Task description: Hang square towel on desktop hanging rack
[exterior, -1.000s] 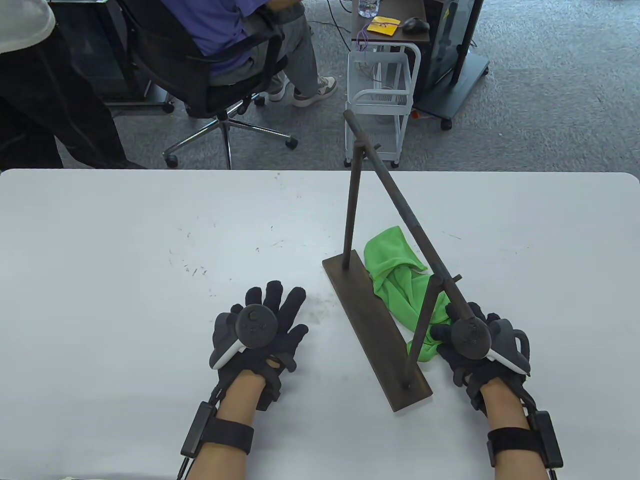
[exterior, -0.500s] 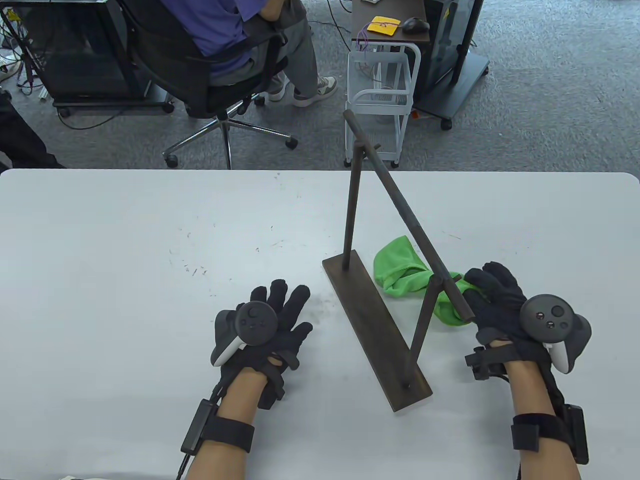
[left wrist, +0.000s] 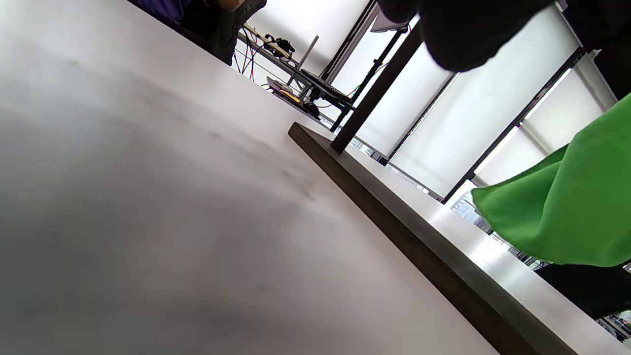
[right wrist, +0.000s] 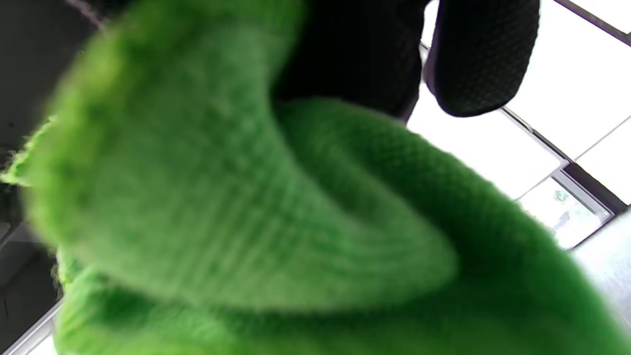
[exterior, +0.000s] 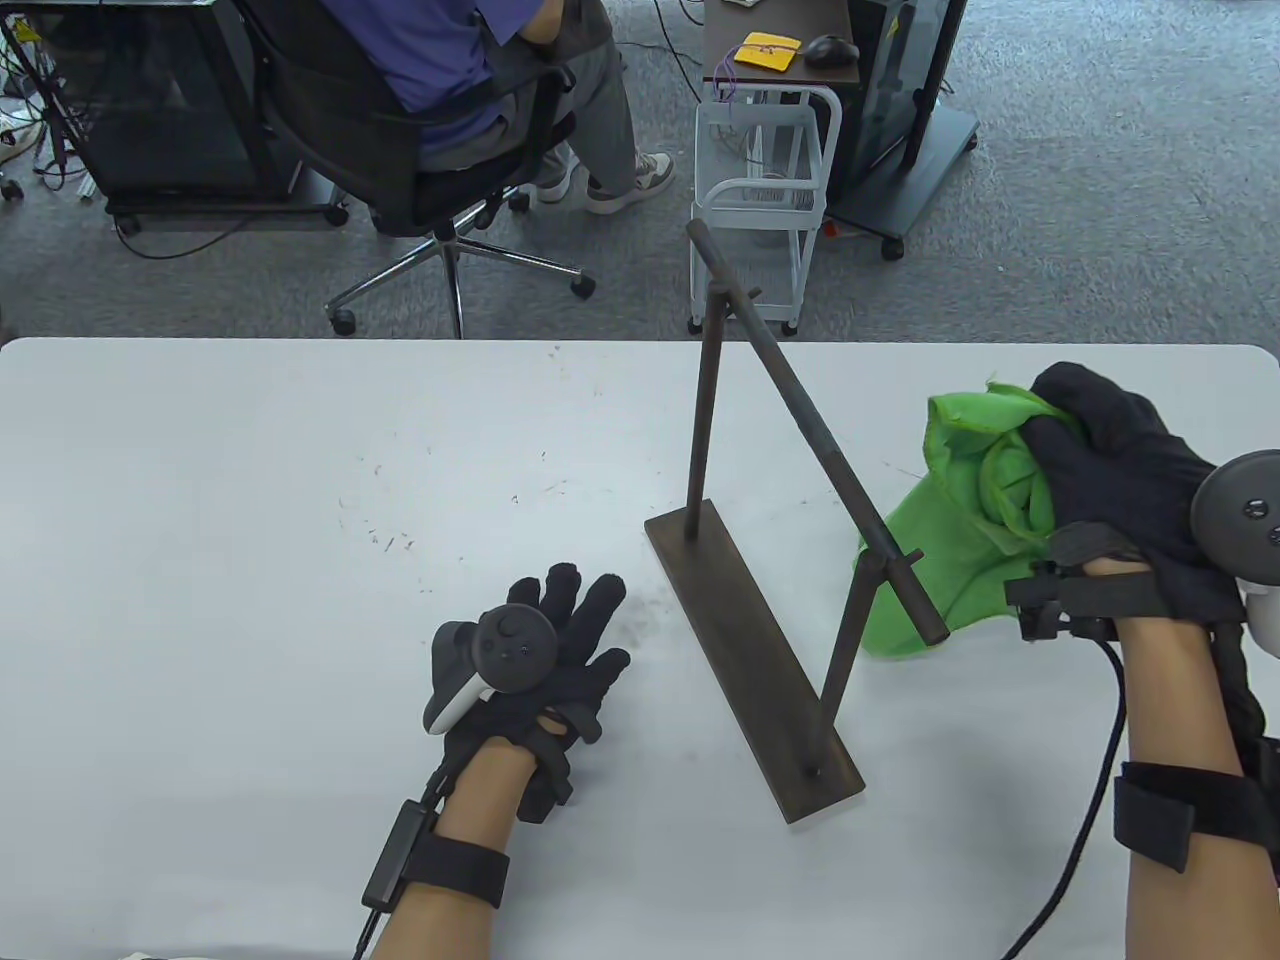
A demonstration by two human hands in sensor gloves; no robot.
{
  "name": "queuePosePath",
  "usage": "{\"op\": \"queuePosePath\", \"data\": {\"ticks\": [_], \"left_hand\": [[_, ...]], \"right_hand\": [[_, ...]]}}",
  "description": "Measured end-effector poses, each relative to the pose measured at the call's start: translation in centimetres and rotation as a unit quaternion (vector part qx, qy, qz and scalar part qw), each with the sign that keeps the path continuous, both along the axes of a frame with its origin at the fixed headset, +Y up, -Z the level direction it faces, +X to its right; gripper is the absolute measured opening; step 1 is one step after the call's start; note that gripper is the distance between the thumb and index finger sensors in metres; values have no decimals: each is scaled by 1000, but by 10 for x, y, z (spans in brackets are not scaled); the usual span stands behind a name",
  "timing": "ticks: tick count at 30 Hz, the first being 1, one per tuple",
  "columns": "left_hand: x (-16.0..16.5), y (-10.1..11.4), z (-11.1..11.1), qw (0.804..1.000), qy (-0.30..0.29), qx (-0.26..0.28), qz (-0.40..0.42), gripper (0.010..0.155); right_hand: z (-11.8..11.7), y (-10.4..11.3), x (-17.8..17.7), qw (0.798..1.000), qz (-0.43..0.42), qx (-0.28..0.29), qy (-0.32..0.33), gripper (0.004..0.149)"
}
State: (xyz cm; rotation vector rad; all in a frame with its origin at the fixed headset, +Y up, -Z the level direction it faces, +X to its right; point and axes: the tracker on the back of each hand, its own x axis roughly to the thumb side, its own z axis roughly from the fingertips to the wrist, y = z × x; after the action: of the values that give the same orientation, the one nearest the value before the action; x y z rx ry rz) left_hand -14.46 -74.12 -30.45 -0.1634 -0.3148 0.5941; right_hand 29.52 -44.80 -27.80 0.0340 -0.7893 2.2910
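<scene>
Table view shows the right hand (exterior: 1110, 480) gripping the green towel (exterior: 960, 530) in a bunch, raised at about three o'clock from the rack (exterior: 790, 560). Holding it high and off to the side probably lets the loose cloth clear the slanted top bar (exterior: 810, 420) before draping. The towel's lower edge hangs near the bar's near end; whether it touches the table (exterior: 250, 500) is hard to tell. The hand is fisted around the cloth, wrist lifted. The left hand (exterior: 540, 660) rests flat on the table at nine o'clock from the rack's base (exterior: 740, 640), fingers spread, holding nothing.
</scene>
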Motion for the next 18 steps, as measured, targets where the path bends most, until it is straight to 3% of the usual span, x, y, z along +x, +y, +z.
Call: {"op": "queuePosePath", "data": {"ticks": [6, 11, 18], "left_hand": [[1, -2, 0, 1000, -3, -3, 3, 71], [2, 1, 1, 1000, -4, 0, 5, 71], [3, -1, 0, 1000, -6, -8, 8, 70]], "right_hand": [[10, 48, -9, 999, 11, 30, -9, 42], [10, 64, -25, 999, -8, 45, -14, 44], [15, 95, -69, 993, -46, 86, 67, 48]]}}
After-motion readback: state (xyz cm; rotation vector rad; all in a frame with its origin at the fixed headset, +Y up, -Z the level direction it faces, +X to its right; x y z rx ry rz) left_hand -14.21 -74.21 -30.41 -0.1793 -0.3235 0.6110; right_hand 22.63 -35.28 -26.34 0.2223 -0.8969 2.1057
